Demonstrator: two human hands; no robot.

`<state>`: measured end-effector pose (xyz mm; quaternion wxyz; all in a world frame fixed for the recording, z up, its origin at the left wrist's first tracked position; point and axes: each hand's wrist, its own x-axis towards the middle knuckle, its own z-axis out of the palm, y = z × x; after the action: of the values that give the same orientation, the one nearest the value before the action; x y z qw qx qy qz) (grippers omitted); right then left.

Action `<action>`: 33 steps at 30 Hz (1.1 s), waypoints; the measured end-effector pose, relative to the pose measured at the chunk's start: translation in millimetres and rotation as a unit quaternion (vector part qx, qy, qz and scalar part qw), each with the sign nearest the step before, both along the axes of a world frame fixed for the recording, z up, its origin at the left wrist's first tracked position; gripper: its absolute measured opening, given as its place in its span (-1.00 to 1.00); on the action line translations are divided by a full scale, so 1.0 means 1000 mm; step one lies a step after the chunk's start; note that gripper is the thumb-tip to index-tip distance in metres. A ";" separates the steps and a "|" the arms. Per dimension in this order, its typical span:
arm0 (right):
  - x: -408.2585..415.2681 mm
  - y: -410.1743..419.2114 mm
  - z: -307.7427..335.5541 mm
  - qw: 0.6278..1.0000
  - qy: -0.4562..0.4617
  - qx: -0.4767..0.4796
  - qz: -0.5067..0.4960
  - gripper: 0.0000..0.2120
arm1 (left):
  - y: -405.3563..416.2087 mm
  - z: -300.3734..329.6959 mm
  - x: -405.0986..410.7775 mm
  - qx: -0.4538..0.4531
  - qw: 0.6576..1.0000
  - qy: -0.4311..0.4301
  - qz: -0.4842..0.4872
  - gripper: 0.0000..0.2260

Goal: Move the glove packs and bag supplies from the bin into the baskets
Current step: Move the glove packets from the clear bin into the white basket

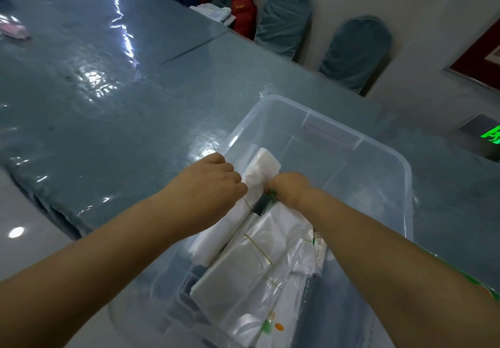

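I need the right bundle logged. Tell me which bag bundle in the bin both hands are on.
The white bundle along the bin's left wall; left hand and right hand grip it. The clear bundle beside it lies untouched.

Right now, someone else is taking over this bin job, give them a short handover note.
Left hand: closed on the white bag bundle at the bin's left wall.
Right hand: closed beside it, on that bundle or the dark roll below; which one is hidden.
Supplies: a banded clear bag stack and loose clear packs lie inside the clear bin on the blue-grey table.
Done: nothing visibly moved; no baskets in view.
Left: lift the bundle out, then move everything else to the baskets.
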<state>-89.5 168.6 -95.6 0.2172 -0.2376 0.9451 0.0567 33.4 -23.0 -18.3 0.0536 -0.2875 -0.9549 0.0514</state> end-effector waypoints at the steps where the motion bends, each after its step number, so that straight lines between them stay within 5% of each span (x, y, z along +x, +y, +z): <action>1: 0.001 0.002 0.002 1.000 0.010 0.011 0.022 -0.85 | 0.000 0.000 0.000 -0.002 1.000 0.000 -0.001 -0.84; 6: 0.008 0.020 0.032 0.995 0.065 -0.010 0.076 -0.89 | 0.000 -0.002 -0.003 -0.009 1.000 -0.005 0.003 -0.79; 12: 0.026 0.044 0.122 0.952 0.228 -0.165 0.119 -0.96 | 0.005 0.009 -0.001 0.022 0.999 -0.020 0.017 -0.69; 18: 0.058 0.055 0.191 0.889 0.325 -0.317 0.055 -0.96 | 0.053 0.040 0.003 0.208 0.973 -0.011 0.095 -0.38; 23: 0.079 0.074 0.219 0.834 0.295 -0.466 -0.008 -0.87 | 0.072 0.069 -0.026 0.498 0.850 -0.058 0.160 -0.50; 26: 0.089 0.091 0.223 0.789 0.188 -0.580 -0.069 -0.75 | 0.075 0.081 -0.039 0.631 0.725 -0.222 0.167 -0.46; 29: 0.098 0.110 0.220 0.745 0.147 -0.641 -0.112 -0.70 | 0.087 0.077 -0.037 0.673 0.606 -0.403 0.133 -0.77; 33: 0.108 0.146 0.215 0.716 0.130 -0.664 -0.173 -0.71 | 0.119 0.072 -0.028 0.682 0.550 -0.475 0.083 -0.90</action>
<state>18.1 314.6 119.5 -0.1149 -0.1440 0.7835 -0.5935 5.2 96.1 53.6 -0.2325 -0.0666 -0.6099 -0.7547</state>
